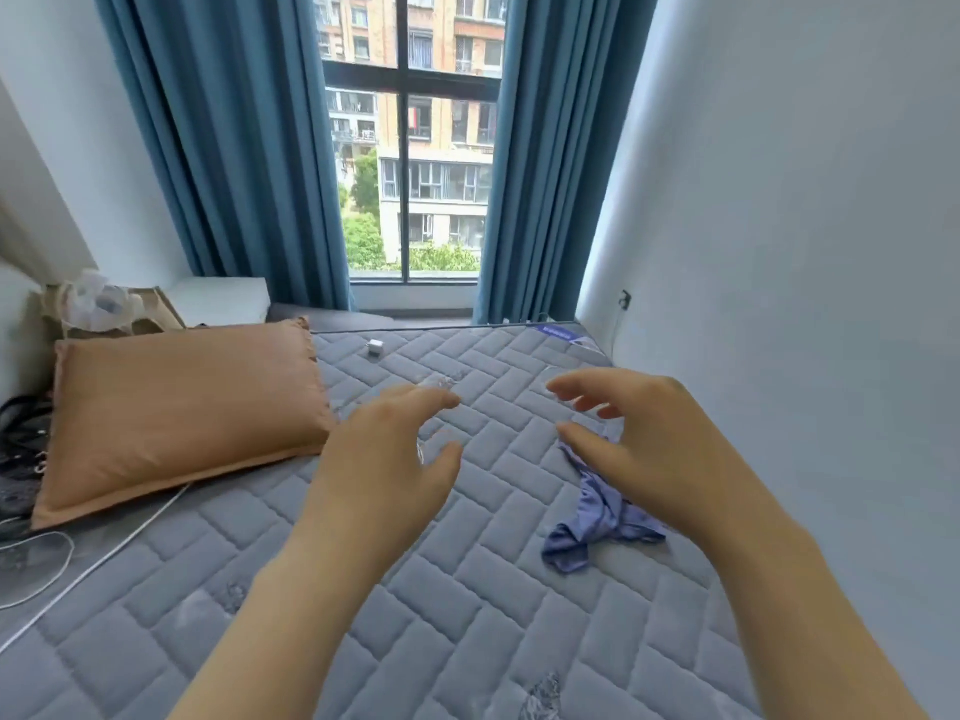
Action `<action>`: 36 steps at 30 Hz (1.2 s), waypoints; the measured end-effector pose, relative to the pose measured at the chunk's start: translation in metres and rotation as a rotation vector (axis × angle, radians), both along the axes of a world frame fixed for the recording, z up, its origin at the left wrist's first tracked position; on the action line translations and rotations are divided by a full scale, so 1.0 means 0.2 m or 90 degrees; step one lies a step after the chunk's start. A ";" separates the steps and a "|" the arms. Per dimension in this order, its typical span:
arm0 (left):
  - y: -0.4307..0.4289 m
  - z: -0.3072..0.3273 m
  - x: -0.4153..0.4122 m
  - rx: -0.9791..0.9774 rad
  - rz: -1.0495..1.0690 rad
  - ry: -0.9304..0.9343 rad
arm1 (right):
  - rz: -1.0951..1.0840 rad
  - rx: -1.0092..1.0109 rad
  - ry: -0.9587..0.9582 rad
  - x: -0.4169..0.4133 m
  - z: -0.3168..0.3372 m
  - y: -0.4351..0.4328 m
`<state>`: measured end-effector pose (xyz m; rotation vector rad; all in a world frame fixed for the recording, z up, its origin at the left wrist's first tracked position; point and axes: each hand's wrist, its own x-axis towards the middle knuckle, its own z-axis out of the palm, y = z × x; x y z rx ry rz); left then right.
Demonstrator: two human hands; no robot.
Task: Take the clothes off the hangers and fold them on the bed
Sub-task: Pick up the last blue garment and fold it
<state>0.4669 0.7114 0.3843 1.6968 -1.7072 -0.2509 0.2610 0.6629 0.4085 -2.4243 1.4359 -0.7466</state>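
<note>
A small crumpled lilac garment (pixel 597 517) lies on the grey quilted mattress (pixel 467 589), right of centre. My right hand (pixel 654 444) hovers above it with fingers spread and loosely bent, holding nothing. My left hand (pixel 395 459) is raised over the middle of the mattress, fingers relaxed and empty. Something clear, perhaps a transparent hanger (pixel 441 384), lies faintly on the mattress past my left fingertips. No other hanger shows.
An orange pillow (pixel 176 413) lies at the left of the bed. A white cable (pixel 104 558) and a fan guard (pixel 26 569) sit at the left edge. A small white cube (pixel 373 349) rests near the bed's far end. Wall at right, window with blue curtains ahead.
</note>
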 end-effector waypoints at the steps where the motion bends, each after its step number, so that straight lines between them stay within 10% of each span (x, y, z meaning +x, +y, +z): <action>1: -0.05 -0.05 -0.12 0.016 -0.007 0.004 | -0.009 0.014 0.018 -0.13 -0.03 -0.05; 16: -0.53 -0.57 -0.93 0.206 -0.131 -0.023 | -0.138 0.180 0.064 -1.10 -0.52 -0.31; 36: -1.18 -1.48 -2.01 0.418 0.065 0.096 | 0.036 0.370 0.203 -2.06 -1.41 -1.44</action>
